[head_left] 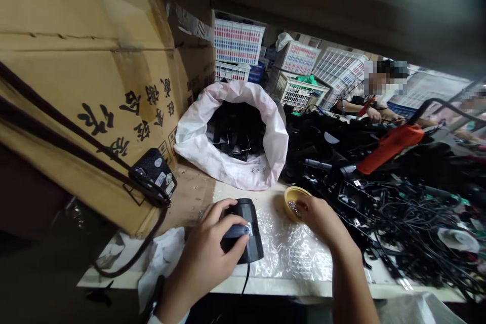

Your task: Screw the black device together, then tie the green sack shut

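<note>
On the bubble wrap point(311, 258) at the table's front lies a black cylindrical device point(251, 212) with a thin cord running off the table edge. My left hand point(207, 253) is wrapped around its left side, thumb and fingers gripping it. A dark grey lever-like piece point(233, 232) sticks out between the thumb and fingers. To the right stands a small yellow bowl point(291, 192) holding small shiny metal parts that look like screws. My right hand point(317, 217) reaches into it, its fingers drawn together; the fingertips are partly hidden.
Behind the device stands a white sack point(231, 174) of black parts. An orange electric screwdriver point(393, 147) hangs over a heap of black parts and cables point(402, 217). Cardboard point(87, 71) walls the left, with a dark phone-like case point(155, 174) against it. A co-worker point(379, 96) sits beyond.
</note>
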{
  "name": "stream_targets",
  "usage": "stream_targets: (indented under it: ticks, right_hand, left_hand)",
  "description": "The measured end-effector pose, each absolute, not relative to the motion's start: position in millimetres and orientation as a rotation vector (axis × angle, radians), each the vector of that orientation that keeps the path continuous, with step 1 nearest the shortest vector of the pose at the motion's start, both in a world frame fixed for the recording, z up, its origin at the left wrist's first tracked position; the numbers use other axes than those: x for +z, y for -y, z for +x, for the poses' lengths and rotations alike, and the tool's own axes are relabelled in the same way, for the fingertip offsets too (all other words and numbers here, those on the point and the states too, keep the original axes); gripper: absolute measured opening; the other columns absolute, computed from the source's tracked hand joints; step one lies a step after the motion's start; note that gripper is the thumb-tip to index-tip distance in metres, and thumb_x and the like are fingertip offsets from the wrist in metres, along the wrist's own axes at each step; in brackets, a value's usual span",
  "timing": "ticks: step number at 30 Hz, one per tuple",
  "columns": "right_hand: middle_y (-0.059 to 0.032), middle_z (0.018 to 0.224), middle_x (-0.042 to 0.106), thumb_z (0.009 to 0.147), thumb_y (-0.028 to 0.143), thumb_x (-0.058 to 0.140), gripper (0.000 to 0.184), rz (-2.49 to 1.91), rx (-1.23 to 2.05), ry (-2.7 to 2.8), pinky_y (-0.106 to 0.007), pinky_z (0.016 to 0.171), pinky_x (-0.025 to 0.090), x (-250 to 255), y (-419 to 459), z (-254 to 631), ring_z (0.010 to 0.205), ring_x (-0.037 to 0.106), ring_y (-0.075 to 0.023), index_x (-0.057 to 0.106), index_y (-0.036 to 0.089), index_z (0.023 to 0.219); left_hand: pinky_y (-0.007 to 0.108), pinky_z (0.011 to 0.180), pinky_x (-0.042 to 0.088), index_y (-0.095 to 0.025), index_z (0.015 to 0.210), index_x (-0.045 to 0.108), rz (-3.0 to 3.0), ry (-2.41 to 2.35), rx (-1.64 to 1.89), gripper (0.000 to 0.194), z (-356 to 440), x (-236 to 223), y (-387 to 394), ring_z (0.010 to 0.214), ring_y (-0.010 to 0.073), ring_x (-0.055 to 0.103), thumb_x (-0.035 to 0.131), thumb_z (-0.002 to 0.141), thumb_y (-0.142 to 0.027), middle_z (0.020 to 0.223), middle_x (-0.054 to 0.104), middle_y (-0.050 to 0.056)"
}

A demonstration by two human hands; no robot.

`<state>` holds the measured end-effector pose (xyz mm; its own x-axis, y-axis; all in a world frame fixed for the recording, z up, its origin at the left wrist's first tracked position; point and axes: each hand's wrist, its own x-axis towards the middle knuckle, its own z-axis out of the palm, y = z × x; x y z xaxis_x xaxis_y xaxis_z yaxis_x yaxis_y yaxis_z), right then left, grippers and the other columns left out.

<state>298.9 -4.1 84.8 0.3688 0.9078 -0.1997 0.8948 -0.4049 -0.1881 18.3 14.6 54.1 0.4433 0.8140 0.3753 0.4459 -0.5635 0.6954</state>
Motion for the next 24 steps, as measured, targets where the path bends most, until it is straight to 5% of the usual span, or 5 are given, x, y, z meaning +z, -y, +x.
stream_targets:
  ticks: [5,17,21,24]
  right_hand:
    - [-0.0091,0.090,0.068,0.079,0.012,0.049,0.021,-2.687,0.620,1.713,-0.032,0.068,0.037,76,-13,307,0.081,0.060,-0.0206,0.070,0.017,0.082]
    - [-0.0058,0.082,0.065,0.076,0.009,0.049,0.013,-2.627,0.563,1.645,-0.030,0.065,0.037,68,-19,318,0.075,0.057,-0.0184,0.060,0.017,0.075]
    - [-0.0037,0.078,0.064,0.080,0.013,0.055,0.007,-2.321,0.525,1.537,-0.030,0.068,0.038,79,-5,309,0.073,0.055,-0.0156,0.060,0.015,0.077]
    - [-0.0027,0.080,0.062,0.080,0.028,0.066,0.014,-1.819,0.785,1.504,-0.028,0.071,0.042,92,6,283,0.076,0.056,-0.0150,0.062,0.016,0.075]
  left_hand:
    - [0.057,0.111,0.042,-0.028,0.089,0.064,2.254,-1.011,0.877,0.009,20,59,-20,0.139,0.0275,0.042,0.057,0.084,-0.027,0.149,0.047,-0.001]
    - [0.049,0.105,0.048,-0.034,0.095,0.067,2.154,-1.015,0.841,0.014,19,64,-24,0.124,0.0238,0.056,0.058,0.085,-0.028,0.139,0.054,-0.006]
    - [0.050,0.109,0.045,-0.035,0.094,0.070,2.052,-1.020,0.810,0.013,18,60,-25,0.126,0.0248,0.054,0.062,0.084,-0.031,0.140,0.052,-0.003]
    - [0.049,0.112,0.042,-0.036,0.093,0.073,1.998,-1.031,0.791,0.013,18,55,-27,0.129,0.0253,0.052,0.067,0.082,-0.033,0.140,0.050,-0.002]
